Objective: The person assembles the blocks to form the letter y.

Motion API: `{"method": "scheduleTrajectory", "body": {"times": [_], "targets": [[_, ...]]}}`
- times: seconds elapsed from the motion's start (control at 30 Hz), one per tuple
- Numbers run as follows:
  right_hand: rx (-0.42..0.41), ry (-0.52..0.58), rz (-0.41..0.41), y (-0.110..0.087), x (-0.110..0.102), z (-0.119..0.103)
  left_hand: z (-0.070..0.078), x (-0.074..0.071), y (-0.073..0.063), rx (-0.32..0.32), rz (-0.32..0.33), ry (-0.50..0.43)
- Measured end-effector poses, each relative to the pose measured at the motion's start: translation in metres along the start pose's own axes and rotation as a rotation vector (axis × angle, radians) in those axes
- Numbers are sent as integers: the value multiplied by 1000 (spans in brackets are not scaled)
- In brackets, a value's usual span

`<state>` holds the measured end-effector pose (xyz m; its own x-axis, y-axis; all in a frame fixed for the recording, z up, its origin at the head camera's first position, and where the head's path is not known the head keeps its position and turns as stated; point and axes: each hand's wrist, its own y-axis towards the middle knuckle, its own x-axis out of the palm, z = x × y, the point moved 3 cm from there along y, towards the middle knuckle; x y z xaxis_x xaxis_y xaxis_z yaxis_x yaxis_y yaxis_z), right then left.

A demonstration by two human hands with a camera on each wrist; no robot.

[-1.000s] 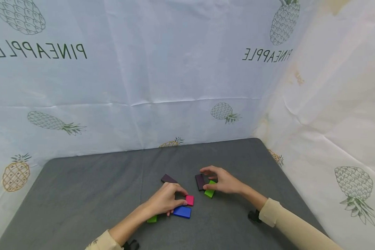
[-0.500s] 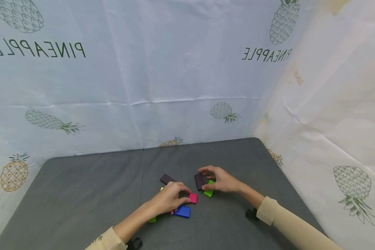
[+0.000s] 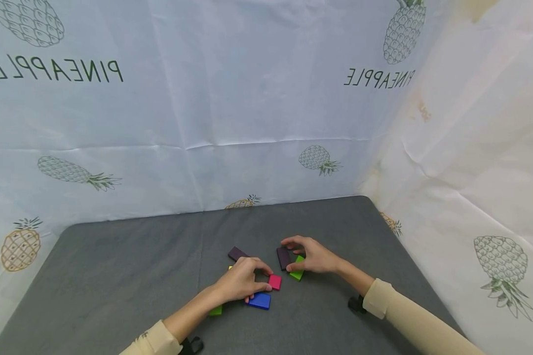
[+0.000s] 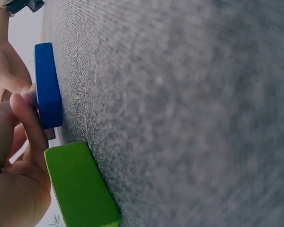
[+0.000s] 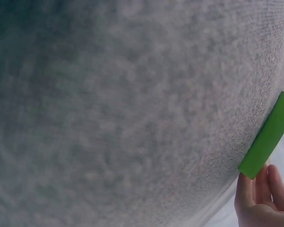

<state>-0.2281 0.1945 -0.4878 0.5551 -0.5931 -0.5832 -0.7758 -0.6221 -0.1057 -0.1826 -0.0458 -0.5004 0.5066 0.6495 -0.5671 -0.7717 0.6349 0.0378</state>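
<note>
My left hand pinches a small pink block between thumb and forefinger. Its other fingers hang beside a blue block, close to or touching it. A green block lies under the wrist, mostly covered in the head view. My right hand spans a dark purple block, thumb at the near end and forefinger at the far end. Beneath that palm lies another green block, beside the dark one; in the right wrist view this green block hides part of the fingers.
Behind the left hand lies a second dark block, partly covered by the knuckles. A sliver of a yellow block shows next to it. The grey cloth-covered table reaches a white pineapple-print curtain at the back and right.
My left hand has shifted slightly right and away from me with the pink block, bringing it nearer the dark block at the right hand. The right hand stays almost in place.
</note>
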Motion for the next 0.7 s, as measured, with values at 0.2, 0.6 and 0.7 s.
{"method": "scheduleTrajectory", "body": {"times": [0.2, 0.6, 0.7], "targets": [[-4, 5, -2, 0, 0, 0, 3, -1, 2, 0, 10, 27], [-7, -8, -20, 2, 1, 0, -8, 3, 9, 156, 57, 32], [-6, -26, -17, 2, 1, 1, -14, 5, 10, 178, 70, 27]]}}
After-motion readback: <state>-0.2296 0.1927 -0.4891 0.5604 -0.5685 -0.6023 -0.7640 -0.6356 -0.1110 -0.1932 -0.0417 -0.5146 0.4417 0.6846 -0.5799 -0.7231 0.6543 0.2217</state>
